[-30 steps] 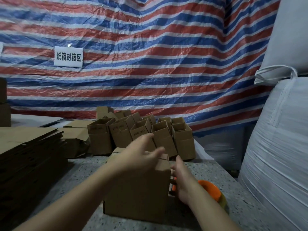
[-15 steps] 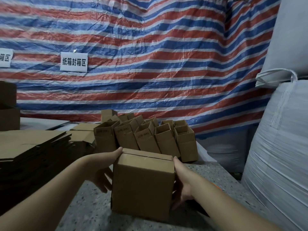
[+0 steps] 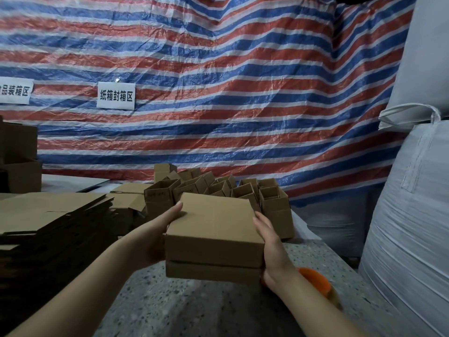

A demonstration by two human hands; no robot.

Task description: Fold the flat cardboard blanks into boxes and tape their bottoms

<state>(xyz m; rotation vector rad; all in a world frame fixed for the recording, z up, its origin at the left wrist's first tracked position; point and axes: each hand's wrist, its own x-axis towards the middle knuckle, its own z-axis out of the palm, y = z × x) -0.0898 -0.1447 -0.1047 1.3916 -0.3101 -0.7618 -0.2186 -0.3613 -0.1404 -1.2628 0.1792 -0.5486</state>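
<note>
Backdrop is a big red, white and blue striped tarp (image 3: 218,93) with a white sign (image 3: 116,95) stuck on it, and bulky white sacks (image 3: 410,215) fill the right side. The speckled desk (image 3: 194,310) carries a stack of flat cardboard blanks (image 3: 48,215) on the left and a cluster of open-topped folded boxes (image 3: 218,190) at the back. Front and centre, the person holds one closed cardboard box (image 3: 213,229) up off the desk, tipped so a broad face looks up at the camera. The left hand (image 3: 158,234) clasps its left side, fingers under, thumb on top. The right hand (image 3: 269,249) presses flat against the right side. An orange tape dispenser (image 3: 315,280) peeks out just behind the right wrist.
</note>
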